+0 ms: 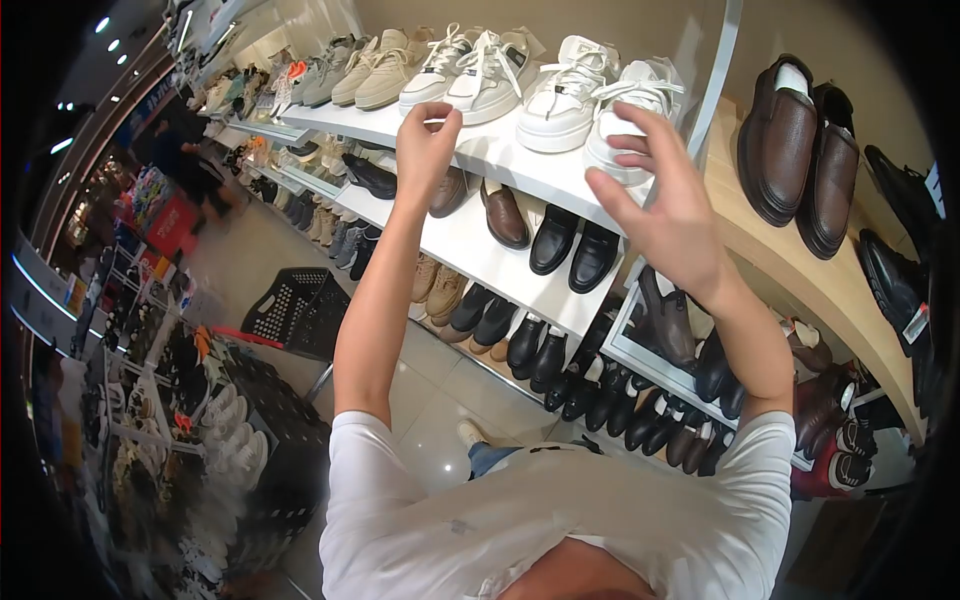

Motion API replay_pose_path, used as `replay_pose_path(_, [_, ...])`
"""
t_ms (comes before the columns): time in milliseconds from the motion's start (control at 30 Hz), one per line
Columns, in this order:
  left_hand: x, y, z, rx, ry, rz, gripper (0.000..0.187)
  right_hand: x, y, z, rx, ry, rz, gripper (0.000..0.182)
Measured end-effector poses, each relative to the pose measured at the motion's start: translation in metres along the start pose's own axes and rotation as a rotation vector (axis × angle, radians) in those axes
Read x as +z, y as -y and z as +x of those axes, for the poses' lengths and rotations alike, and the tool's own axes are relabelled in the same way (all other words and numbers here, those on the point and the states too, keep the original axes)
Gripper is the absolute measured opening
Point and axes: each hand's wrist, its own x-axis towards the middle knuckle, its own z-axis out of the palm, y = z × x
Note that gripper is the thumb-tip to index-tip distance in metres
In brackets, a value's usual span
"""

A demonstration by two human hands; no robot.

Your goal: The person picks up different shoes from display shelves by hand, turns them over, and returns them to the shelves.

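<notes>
My right hand (660, 200) is open, fingers and thumb spread, in front of a white sneaker (640, 98) at the right end of the top shelf. Its mate, another white lace-up sneaker (570, 95), stands just to the left. My left hand (427, 150) is raised at the shelf's front edge with loosely curved fingers and nothing visible in them. Close by it are a white-and-grey sneaker (490, 80) and its mate (438, 72), both with white laces.
Beige sneakers (392, 72) continue along the white top shelf (480, 155). Lower shelves hold black loafers (553, 240) and many other shoes. Brown slip-ons (778, 145) stand on a curved wooden shelf (745, 215) at right. A black basket (290, 308) and a person (190, 165) are at left.
</notes>
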Motion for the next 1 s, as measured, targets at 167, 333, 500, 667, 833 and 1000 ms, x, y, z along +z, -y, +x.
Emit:
replay_pose_path(167, [-0.077, 0.083, 0.029, 0.046, -0.028, 0.28, 0.049, 0.11, -0.031, 0.082, 0.413, 0.147, -0.001, 0.082])
replay_pose_path(333, [-0.119, 0.096, 0.054, 0.128, 0.023, 0.363, 0.057, 0.169, -0.068, 0.165, 0.634, 0.2, -0.127, 0.068])
replay_pose_path(500, [-0.132, 0.114, 0.058, 0.165, 0.124, 0.255, 0.059, 0.229, -0.154, 0.203, 0.771, 0.089, -0.128, 0.077])
replay_pose_path(667, [-0.147, 0.135, 0.068, 0.148, 0.165, 0.174, 0.062, 0.233, -0.176, 0.215, 0.916, 0.062, -0.168, 0.083])
replay_pose_path(833, [-0.134, 0.147, 0.084, 0.15, 0.176, 0.074, 0.067, 0.239, -0.192, 0.221, 0.921, -0.018, -0.202, 0.077])
replay_pose_path(1000, [-0.098, 0.141, 0.098, 0.219, 0.23, 0.061, 0.072, 0.229, -0.173, 0.214, 0.986, -0.003, -0.022, 0.075])
